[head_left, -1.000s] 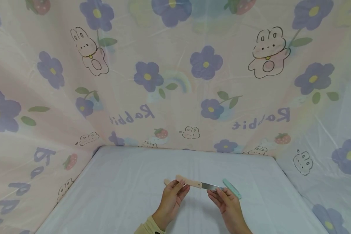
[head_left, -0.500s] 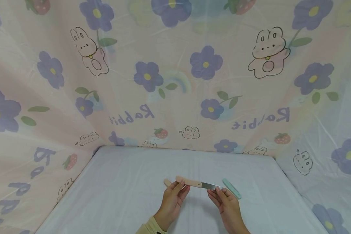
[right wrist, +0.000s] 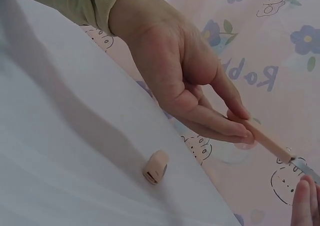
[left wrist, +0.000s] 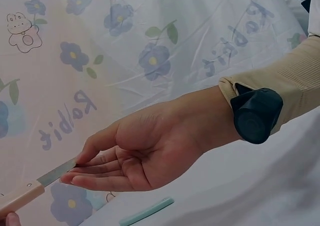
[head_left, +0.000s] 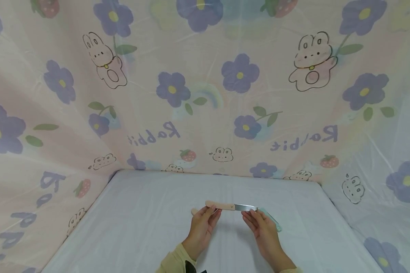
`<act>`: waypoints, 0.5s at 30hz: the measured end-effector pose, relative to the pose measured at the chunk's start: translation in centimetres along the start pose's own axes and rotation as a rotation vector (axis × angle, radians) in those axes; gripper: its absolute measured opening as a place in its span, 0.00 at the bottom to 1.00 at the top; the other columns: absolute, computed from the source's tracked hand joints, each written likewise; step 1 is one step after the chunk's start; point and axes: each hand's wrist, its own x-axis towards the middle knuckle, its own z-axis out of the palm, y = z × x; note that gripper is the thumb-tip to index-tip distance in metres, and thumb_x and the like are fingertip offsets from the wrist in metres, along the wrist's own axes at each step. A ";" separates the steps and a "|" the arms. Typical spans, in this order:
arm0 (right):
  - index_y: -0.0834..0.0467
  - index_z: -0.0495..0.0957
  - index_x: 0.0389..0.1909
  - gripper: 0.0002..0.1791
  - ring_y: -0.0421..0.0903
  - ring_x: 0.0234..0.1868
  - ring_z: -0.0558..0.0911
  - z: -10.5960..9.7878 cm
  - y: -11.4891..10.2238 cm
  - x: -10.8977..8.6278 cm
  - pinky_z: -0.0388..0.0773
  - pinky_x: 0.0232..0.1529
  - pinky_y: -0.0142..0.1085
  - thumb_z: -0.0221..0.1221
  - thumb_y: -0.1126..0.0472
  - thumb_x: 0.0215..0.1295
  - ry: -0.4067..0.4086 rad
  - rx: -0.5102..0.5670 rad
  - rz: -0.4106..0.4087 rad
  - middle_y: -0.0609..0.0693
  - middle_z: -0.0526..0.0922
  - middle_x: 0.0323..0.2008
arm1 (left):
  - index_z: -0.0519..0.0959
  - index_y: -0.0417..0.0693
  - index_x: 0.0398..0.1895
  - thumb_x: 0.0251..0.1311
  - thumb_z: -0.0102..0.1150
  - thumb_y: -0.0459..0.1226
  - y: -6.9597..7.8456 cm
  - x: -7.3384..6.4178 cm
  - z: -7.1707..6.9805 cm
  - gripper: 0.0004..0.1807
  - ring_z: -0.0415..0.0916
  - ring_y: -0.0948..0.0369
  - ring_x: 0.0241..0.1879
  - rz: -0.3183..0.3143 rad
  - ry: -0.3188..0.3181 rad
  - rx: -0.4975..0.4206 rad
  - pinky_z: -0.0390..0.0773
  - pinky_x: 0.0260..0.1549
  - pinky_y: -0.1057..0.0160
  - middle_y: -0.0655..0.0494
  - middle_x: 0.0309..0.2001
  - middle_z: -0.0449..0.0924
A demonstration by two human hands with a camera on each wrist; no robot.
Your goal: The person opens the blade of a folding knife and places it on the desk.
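A folding knife point(head_left: 224, 206) with a peach handle and an unfolded metal blade point(head_left: 244, 207) is held level above the table. My left hand point(head_left: 199, 227) pinches the handle's far end between thumb and fingers. At the blade's tip, my right hand point(head_left: 264, 231) pinches the metal. The left wrist view catches the right hand point(left wrist: 145, 146) with thumb and fingertips on the blade, and the right wrist view catches the left hand point(right wrist: 180, 80) on the handle. A teal folded knife point(head_left: 274, 220) lies behind the right hand.
Another peach-coloured piece point(right wrist: 156, 167) lies on the white table point(head_left: 140, 212), mostly hidden behind the left hand in the head view. Curtains point(head_left: 205, 113) printed with flowers and rabbits enclose the table at the back and both sides.
Both hands have raised the knife slightly, the blade end more, so it has gone from sloping down rightward to nearly level. The right hand now covers part of the teal knife.
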 end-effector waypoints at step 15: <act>0.72 0.61 0.56 0.21 0.47 0.47 0.81 0.5 0.4 4.2 0.75 0.52 0.37 0.52 0.64 0.69 0.070 0.004 0.073 0.57 0.79 0.42 | 0.61 0.23 0.58 0.64 0.53 0.31 0.5 3.2 0.7 0.24 0.78 0.56 0.44 0.022 0.058 0.028 0.74 0.51 0.63 0.39 0.46 0.75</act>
